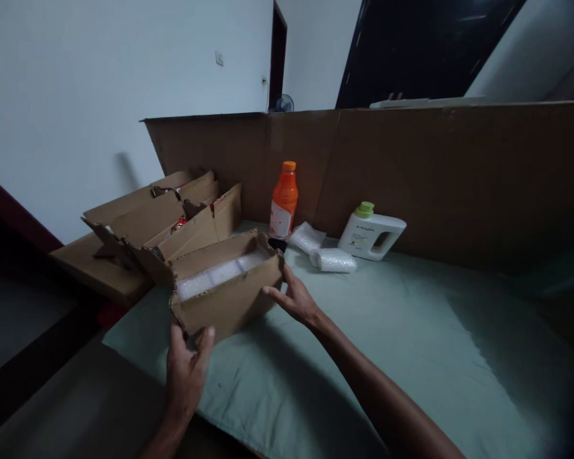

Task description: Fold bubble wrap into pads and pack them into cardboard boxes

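Observation:
A small open cardboard box [229,299] with white bubble wrap inside stands on the pale green cloth. My left hand [186,366] grips its near left corner, thumb and fingers closed on the cardboard. My right hand [291,296] presses against the box's right end, fingers curled on the edge. An orange bottle [284,201] stands just behind the box.
More open cardboard boxes [165,220] crowd the left side. Two bubble-wrapped bundles [332,260] and a white jug with a green cap [370,233] lie by a tall cardboard wall [435,172] at the back. The pale green cloth [411,344] covers the table to the right.

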Motion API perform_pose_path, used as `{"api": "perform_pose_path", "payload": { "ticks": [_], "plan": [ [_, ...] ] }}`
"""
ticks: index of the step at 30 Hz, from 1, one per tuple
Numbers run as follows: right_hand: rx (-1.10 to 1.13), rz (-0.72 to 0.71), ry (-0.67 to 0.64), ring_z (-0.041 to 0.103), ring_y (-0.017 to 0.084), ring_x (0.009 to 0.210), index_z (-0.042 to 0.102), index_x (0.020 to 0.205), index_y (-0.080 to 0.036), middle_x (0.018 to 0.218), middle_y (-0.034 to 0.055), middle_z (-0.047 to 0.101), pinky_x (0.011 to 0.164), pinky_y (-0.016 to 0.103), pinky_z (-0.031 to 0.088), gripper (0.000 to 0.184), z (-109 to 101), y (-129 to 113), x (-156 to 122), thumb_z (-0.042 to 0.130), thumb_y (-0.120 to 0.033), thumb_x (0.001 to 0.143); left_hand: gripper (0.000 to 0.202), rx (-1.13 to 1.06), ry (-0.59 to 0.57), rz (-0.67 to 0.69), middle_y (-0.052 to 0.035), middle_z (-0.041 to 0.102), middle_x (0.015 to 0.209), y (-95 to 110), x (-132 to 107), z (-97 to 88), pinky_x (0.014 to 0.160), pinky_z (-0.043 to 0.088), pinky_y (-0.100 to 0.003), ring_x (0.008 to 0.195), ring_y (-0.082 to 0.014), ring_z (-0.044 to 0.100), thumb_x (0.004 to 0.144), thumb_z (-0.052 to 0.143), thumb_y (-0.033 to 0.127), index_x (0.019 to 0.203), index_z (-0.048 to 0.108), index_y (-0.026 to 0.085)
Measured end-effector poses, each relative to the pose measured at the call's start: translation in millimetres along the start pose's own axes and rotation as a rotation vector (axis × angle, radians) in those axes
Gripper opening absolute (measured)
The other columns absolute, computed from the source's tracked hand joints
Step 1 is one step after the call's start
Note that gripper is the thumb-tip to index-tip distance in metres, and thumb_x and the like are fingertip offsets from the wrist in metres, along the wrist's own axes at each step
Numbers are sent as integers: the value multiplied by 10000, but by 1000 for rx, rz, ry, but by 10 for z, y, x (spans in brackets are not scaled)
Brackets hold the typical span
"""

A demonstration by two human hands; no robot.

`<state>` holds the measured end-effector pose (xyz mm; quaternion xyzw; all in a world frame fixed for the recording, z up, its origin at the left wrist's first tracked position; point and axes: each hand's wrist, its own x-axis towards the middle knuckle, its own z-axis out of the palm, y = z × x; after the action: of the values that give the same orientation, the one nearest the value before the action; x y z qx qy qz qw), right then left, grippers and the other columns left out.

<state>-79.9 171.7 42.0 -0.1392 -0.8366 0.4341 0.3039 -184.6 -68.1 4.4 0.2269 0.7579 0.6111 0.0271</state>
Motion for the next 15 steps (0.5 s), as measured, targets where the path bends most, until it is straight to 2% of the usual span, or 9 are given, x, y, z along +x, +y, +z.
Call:
{"api": "perform_pose_path", "payload": {
  "ticks": [3,6,8,11,15],
  "plan": [
    [-1,30,51,460,312,1386,332,1545,-188,1530,149,476,1153,498,363,758,299,163,228,571,-502,898,766,-50,9,-2,-155,464,1513,-123,-58,22,1146,406,-441,1362,-306,501,888,614,499,1527,300,217],
    [-53,95,136,393,321,1434,286,1562,-218,1564,156,419,1145,554,360,697,583,372,194,514,-418,934,807,-93,-24,9,-130,293,1634,-209,-162,143,1194,352,-444,1479,-311,355,898,618,449,1571,210,272],
    [-68,104,115,360,322,1456,276,1562,-219,1577,163,389,1145,565,364,695,742,499,105,513,-385,931,813,-122,-55,4,-114,219,1666,-221,-210,233,1200,345,-446,1508,-311,300,908,613,419,1582,173,301],
    [-79,101,54,359,322,1462,316,1543,-178,1565,182,399,1185,549,326,724,899,629,15,569,-339,885,820,-157,-110,12,-104,135,1687,-167,-185,342,1201,341,-452,1531,-307,241,920,591,402,1591,130,301],
    [-94,97,2,345,295,1480,337,1536,-162,1589,174,368,1228,508,272,760,977,702,39,589,-251,825,873,-144,-133,20,-100,71,1693,-62,26,428,1228,266,-491,1556,-299,142,918,590,400,1598,53,292]
  ]
}}
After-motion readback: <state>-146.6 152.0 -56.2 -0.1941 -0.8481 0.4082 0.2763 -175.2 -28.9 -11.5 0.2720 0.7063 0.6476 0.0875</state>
